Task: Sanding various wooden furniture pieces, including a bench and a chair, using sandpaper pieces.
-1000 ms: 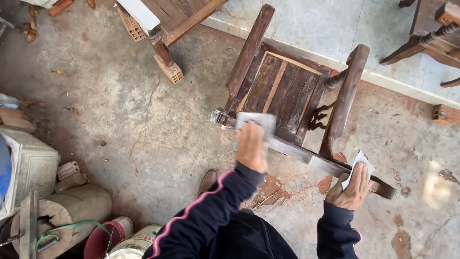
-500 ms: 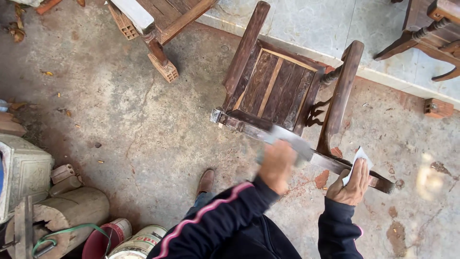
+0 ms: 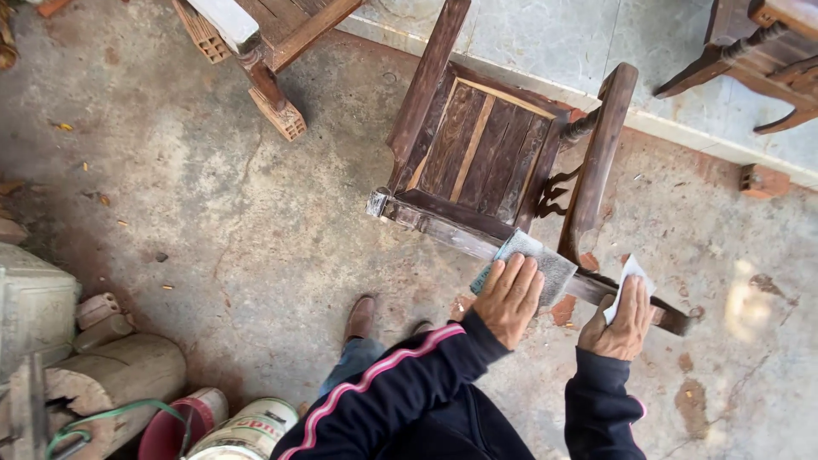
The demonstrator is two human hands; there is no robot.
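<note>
I have my left hand (image 3: 509,298) pressed flat on a grey sheet of sandpaper (image 3: 535,266), fingers spread over it, holding it against the long front rail (image 3: 443,228) of the dark wooden chair (image 3: 494,153) that lies tipped on the concrete floor (image 3: 213,213). Just to the right of that grip, my right hand (image 3: 619,322) clasps the same rail near its far end, with a folded white scrap of paper (image 3: 629,274) tucked under the fingers. Beyond the grip the slatted seat slopes away between the two thick side posts. Below the grip, towards me, my brown shoe (image 3: 361,317) stands on the floor.

Up and to the left of the grip another piece of furniture (image 3: 264,34) rests its legs on perforated bricks (image 3: 284,117); at the upper right, on the paler slab, a third dark piece (image 3: 750,51) shows. Far to the lower left lie a log (image 3: 119,375) with a green cord, a red pail (image 3: 175,430) and a white round tin (image 3: 247,430) with red print on its side.

Compared with a second ago, my left hand and the sandpaper have slid along the rail from its left corner to just beside my right hand, which has kept its place.
</note>
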